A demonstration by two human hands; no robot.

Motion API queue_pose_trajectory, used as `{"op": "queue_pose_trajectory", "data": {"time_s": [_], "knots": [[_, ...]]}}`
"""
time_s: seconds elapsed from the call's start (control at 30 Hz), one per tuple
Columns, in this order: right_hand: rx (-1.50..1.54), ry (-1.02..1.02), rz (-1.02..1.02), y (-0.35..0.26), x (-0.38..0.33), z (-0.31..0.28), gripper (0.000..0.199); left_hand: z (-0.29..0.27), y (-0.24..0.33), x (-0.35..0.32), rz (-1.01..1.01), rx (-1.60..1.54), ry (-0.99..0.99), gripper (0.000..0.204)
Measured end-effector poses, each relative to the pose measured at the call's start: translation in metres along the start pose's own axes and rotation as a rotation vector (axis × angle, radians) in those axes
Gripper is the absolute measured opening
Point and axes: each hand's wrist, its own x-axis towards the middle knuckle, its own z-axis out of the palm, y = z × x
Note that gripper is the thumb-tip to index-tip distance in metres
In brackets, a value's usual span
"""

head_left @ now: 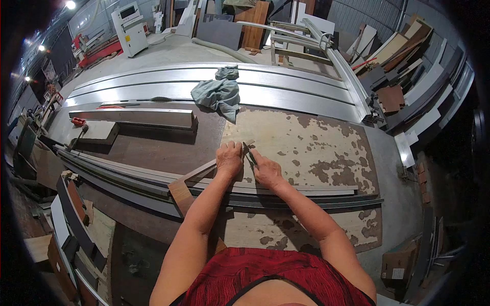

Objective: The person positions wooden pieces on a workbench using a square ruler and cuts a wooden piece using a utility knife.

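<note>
My left hand (229,159) is closed on a narrow light strip (201,169), which runs slantwise from the lower left and comes out past my fingers. A slim dark knife-like tool (248,152) is gripped in my right hand (267,170), its tip close to the strip's far end. What kind of tool it is cannot be made out for sure. Both hands are side by side over a worn board (306,137) with peeling pale patches. Below my wrists, long thin profiles (326,190) lie across the table. A brown wood-toned piece (180,197) slants beside my left forearm.
A crumpled grey-green cloth (217,97) lies beyond my hands, partly on a slotted metal saw table (286,91). A metal fence (131,118) and a pale block (94,132) are at the left. Offcut panels (393,66) lean at the far right. A cardboard box (399,265) is at the lower right.
</note>
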Motion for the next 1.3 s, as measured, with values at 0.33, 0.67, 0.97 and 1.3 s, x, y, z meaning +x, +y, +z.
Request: {"op": "queue_pose_trajectory", "data": {"time_s": [0.33,0.67,0.97,1.3], "knots": [[-0.078,-0.153,0.067,-0.015,0.001,-0.011,0.061,-0.001,-0.002,0.000,-0.050,-0.013,-0.108,0.030],[-0.031,-0.226,0.128,-0.022,0.030,-0.008,0.066,-0.002,-0.003,0.001,-0.009,-0.007,-0.123,0.028],[-0.030,-0.163,0.107,-0.019,0.004,-0.013,0.065,0.000,-0.004,-0.001,-0.019,-0.018,-0.095,0.026],[-0.040,-0.222,0.135,-0.021,0.024,-0.007,0.065,0.004,-0.005,-0.001,-0.028,0.015,-0.089,0.026]]}}
